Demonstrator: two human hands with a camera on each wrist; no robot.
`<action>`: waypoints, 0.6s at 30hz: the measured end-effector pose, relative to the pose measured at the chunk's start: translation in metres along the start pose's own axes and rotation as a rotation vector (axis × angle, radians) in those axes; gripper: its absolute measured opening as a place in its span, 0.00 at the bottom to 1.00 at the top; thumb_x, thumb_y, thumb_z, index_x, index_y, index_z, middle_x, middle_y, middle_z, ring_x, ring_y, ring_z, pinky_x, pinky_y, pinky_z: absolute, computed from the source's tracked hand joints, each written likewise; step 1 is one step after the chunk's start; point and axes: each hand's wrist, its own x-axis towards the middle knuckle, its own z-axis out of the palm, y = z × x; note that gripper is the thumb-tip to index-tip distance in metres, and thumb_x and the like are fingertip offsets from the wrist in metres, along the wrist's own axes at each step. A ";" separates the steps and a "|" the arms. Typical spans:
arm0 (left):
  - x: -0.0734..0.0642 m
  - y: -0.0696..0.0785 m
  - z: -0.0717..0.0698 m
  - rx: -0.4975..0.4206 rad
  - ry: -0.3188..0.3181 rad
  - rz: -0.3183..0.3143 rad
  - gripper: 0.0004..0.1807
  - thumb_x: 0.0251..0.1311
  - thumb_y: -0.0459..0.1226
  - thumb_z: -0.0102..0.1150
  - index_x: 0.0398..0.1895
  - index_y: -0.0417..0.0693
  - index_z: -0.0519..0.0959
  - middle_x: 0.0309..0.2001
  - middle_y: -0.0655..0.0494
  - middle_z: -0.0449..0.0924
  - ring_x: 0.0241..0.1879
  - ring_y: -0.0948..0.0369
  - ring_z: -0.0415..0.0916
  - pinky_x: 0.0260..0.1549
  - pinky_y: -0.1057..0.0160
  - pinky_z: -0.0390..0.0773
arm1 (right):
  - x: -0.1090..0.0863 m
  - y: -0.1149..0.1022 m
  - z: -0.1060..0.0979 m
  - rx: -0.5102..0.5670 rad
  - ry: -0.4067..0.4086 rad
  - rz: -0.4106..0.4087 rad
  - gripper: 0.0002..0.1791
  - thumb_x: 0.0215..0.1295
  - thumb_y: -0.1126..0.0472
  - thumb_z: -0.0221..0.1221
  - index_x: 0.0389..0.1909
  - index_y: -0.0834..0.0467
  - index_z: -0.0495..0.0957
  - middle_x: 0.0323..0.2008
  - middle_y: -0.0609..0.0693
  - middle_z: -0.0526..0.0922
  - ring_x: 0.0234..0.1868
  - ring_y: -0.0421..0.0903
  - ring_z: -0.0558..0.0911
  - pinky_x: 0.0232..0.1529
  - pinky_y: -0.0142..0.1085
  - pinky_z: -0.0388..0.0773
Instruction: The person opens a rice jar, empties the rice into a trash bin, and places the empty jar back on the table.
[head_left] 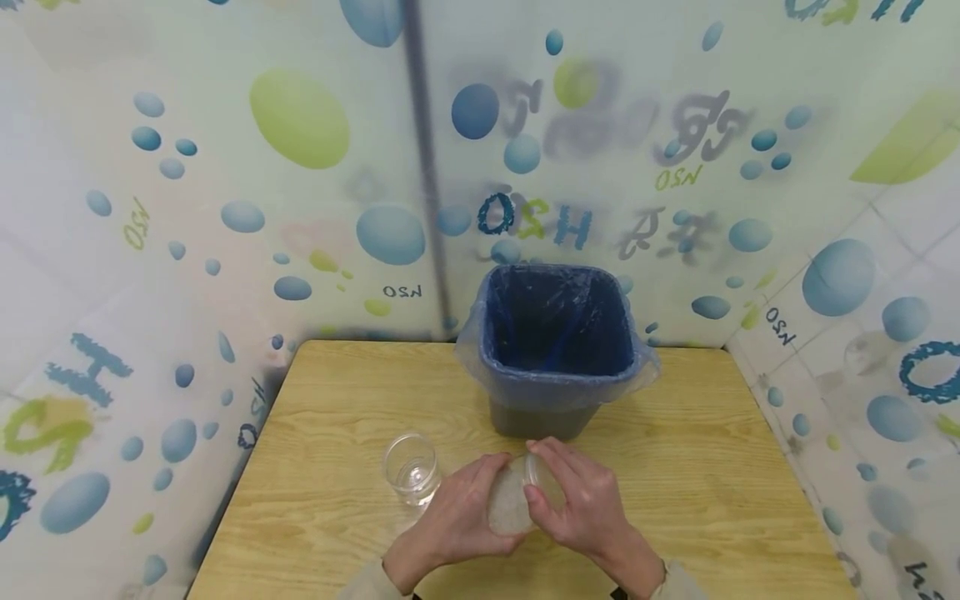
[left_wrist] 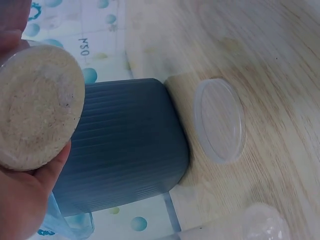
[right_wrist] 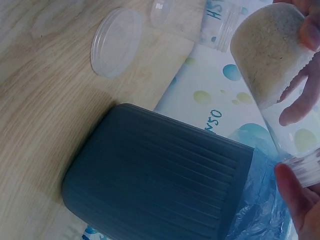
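Observation:
Both hands are on a clear jar point(head_left: 507, 505) partly filled with pale, rice-like grains, in front of the bin. My left hand point(head_left: 467, 510) grips the jar's body, thumb and fingers spread around it. At its mouth, the right hand point(head_left: 583, 502) holds the clear ridged lid point(right_wrist: 306, 167) between thumb and fingers. The jar is tilted in the right wrist view, its grains gathered toward the base. Its round base point(left_wrist: 40, 107) faces the left wrist camera. Left of the hands, a second clear jar point(head_left: 412, 468) stands with its top open.
A loose clear lid point(left_wrist: 220, 121) lies on the wooden table point(head_left: 352, 400); the hands hide it in the head view. Behind the hands stands a dark grey bin point(head_left: 536, 419) lined with a blue plastic bag point(head_left: 558, 387). A patterned curtain point(head_left: 337, 192) surrounds the table's back and sides.

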 end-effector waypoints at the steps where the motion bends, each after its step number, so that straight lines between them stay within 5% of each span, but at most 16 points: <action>1: 0.000 0.000 -0.001 -0.006 -0.007 -0.005 0.54 0.27 0.55 0.84 0.62 0.41 0.72 0.50 0.55 0.82 0.42 0.62 0.81 0.39 0.66 0.82 | 0.002 0.000 0.000 0.019 0.004 -0.013 0.27 0.74 0.45 0.51 0.45 0.66 0.85 0.39 0.57 0.87 0.32 0.51 0.87 0.26 0.39 0.84; 13: -0.001 0.000 -0.004 -0.120 -0.060 -0.028 0.53 0.29 0.53 0.84 0.63 0.42 0.73 0.51 0.56 0.82 0.42 0.63 0.80 0.39 0.66 0.81 | 0.012 0.008 -0.003 0.105 0.057 -0.216 0.24 0.73 0.49 0.54 0.39 0.67 0.86 0.37 0.61 0.87 0.31 0.53 0.87 0.25 0.39 0.85; 18: 0.002 0.000 0.008 -0.095 -0.032 -0.099 0.53 0.29 0.51 0.84 0.63 0.41 0.72 0.51 0.54 0.82 0.44 0.61 0.80 0.41 0.64 0.82 | 0.003 0.009 -0.002 0.009 -0.071 -0.053 0.22 0.72 0.49 0.50 0.47 0.61 0.85 0.46 0.57 0.87 0.39 0.50 0.88 0.28 0.40 0.85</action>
